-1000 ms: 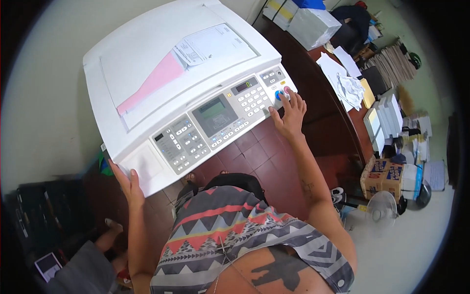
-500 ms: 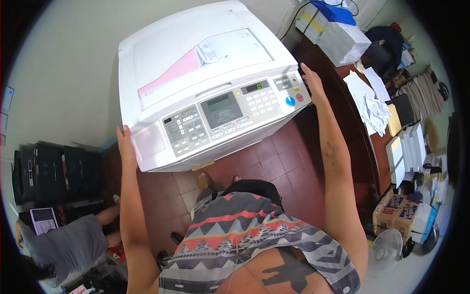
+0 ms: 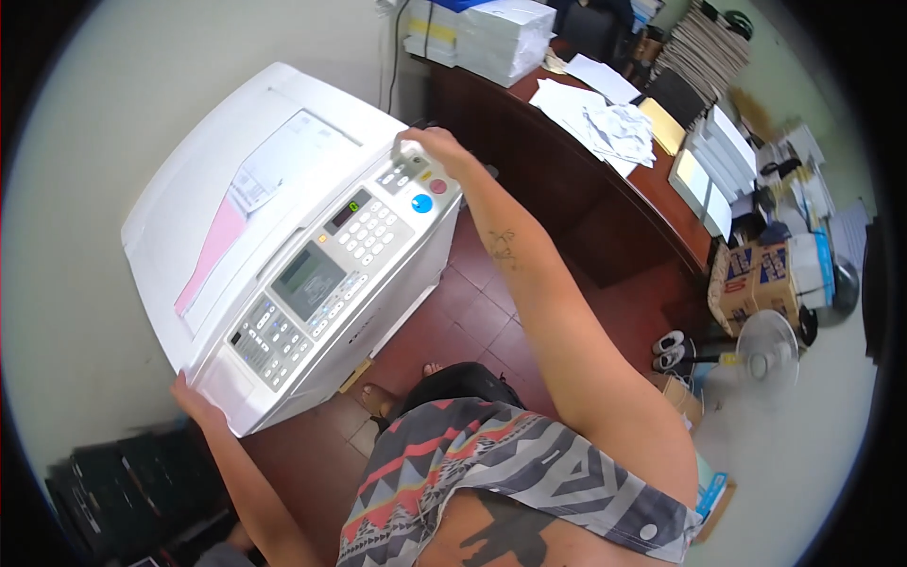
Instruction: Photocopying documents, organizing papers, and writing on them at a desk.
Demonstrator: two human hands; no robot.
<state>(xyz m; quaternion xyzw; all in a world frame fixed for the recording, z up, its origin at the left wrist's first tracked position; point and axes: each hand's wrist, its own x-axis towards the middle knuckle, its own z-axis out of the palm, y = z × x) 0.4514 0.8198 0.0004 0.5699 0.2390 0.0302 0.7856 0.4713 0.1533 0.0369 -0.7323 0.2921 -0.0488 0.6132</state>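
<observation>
A big white photocopier stands in front of me, set at a slant with its control panel facing my body. Sheets with a pink part show on its lid. My left hand grips the machine's near left corner, its fingertips against the side. At the other end, my right hand curls over the far right corner beside the panel. Some of its fingers are hidden behind the edge. Below the panel a green digit glows on a small display.
A dark wooden desk curves along the right, bearing crumpled paper, wrapped reams and stacked files. A fan, a cardboard box and shoes lie beyond it. Dark cases stand at lower left.
My view has swung right, so the copier shows further left and more slanted. My right hand has shifted from the copier's right side onto its corner. The person at left is almost out of view.
</observation>
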